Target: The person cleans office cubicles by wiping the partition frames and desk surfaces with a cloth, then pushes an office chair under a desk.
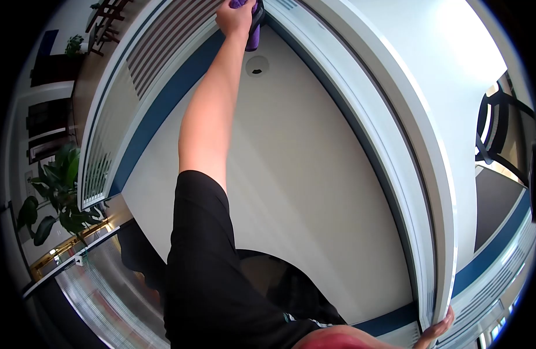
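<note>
My left hand (235,18), at the end of an outstretched bare arm, is closed on a purple cloth (253,39) at the top of the view. Against the cloth is a black curved object (258,16), partly cut off by the upper edge, and its kind is unclear. They are beside the corner where two pale frame strips meet. At the lower right, my right hand (436,333) is partly visible, its fingers bent around the end of a long white frame (436,198). Its palm is hidden.
A pale grey panel (314,157) with a round fitting (257,67) fills the middle, bordered by dark blue bands. Right of the frame are a white surface (436,64) and a black chair (500,128). Leafy plants (61,198) stand at left.
</note>
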Demonstrator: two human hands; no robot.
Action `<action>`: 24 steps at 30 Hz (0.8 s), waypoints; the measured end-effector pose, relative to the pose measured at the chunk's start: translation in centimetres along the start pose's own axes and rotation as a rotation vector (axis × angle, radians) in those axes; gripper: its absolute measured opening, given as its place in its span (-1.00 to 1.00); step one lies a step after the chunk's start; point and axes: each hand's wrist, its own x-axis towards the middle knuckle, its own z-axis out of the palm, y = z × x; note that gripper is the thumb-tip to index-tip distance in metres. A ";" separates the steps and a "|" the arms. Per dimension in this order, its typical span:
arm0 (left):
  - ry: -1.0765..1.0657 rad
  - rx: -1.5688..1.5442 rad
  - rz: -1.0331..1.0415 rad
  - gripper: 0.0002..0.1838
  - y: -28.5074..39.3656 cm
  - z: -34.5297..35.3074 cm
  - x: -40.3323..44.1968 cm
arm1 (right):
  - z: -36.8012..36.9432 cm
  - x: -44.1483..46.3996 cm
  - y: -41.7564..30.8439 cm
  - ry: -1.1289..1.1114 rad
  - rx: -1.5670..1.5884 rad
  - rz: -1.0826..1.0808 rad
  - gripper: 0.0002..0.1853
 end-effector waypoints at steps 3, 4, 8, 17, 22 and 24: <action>-0.054 0.004 -0.083 -0.58 0.3 0.7 -0.1 | 0.4 0.3 4.5 0.021 0.003 -0.080 -0.41; -0.067 0.016 -0.125 -0.61 0.8 0.8 0.0 | 0.5 0.2 4.4 0.025 -0.012 -0.086 -0.41; -0.228 -0.440 -0.236 -0.76 -1.1 2.1 0.2 | 0.7 0.4 3.9 0.030 -0.062 -0.105 -0.41; -0.224 -0.295 -0.474 -0.75 -0.5 3.7 1.5 | -0.2 0.1 5.2 0.106 -0.305 -0.395 -0.42; -0.099 -0.202 -0.524 -0.73 1.6 4.0 0.2 | 0.1 -0.5 2.0 0.093 -0.126 -0.166 -0.42; -0.136 -0.380 -0.547 -0.75 -0.7 5.3 1.6 | 0.3 0.3 -0.9 0.069 0.029 -0.056 -0.42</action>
